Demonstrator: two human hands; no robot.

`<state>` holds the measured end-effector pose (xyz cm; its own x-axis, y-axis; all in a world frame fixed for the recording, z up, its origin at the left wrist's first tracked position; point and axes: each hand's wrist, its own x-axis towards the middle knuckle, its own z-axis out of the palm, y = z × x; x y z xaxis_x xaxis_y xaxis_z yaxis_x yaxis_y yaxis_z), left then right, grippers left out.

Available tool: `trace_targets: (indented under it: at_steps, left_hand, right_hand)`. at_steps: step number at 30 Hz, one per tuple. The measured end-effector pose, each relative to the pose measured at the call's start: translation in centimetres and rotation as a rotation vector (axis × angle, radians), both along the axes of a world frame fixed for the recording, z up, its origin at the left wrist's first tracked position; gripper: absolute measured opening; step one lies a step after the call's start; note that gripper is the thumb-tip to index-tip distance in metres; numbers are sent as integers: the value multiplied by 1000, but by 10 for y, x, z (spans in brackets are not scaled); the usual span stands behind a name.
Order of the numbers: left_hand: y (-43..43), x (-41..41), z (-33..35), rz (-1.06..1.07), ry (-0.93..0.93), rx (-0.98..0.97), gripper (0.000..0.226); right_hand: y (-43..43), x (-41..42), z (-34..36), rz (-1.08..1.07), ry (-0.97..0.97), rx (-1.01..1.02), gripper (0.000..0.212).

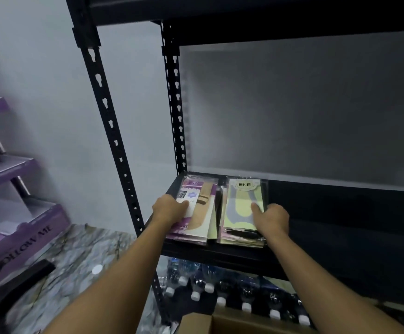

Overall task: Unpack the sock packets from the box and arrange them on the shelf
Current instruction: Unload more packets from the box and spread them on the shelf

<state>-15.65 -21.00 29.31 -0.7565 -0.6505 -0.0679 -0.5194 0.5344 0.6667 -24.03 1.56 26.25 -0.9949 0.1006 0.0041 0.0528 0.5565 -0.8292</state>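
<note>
The sock packets lie in two flat piles side by side at the left end of the shelf, long sides running front to back: the left stack, topped by a purple-printed packet with a tan sock, and the right stack, topped by a yellow-and-grey pair under an "ENE" label. They sit close together, tucked against the corner upright, which I judge is meant to leave the long dark run of shelf to the right free for more. The packets in each pile are fanned slightly at their near ends, so the hands look to be squaring them up. The left hand clasps the left stack at its outer edge, thumb across the top packet. The right hand lays one finger flat on the top of the right stack with the others curled at its outer edge (whether they reach under the pile is too blurred to tell). Holding both piles from the outside lets them be pressed toward each other and kept from sliding on their slick wrappers. The cardboard box stands open just below, near the person, its inside mostly out of view. Capped bottles fill the level beneath, and a purple display stand sits off to the left.
</note>
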Motion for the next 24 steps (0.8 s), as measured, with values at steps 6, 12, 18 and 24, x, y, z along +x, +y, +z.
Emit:
trace_targets:
  at_steps: [6, 12, 18, 24]
  left_hand:
    - [5, 3, -12, 18, 109, 81, 34]
    - [9, 6, -16, 20, 151, 84, 36]
    - [6, 4, -19, -9, 187, 54, 38]
    - [-2, 4, -20, -27, 228, 10, 42]
  right_hand:
    - [-1, 0, -3, 2, -14, -69, 36]
    - [-5, 2, -7, -3, 9, -87, 36]
    - [-16, 6, -8, 10, 40, -65, 36]
    - [-34, 9, -11, 29, 102, -109, 30]
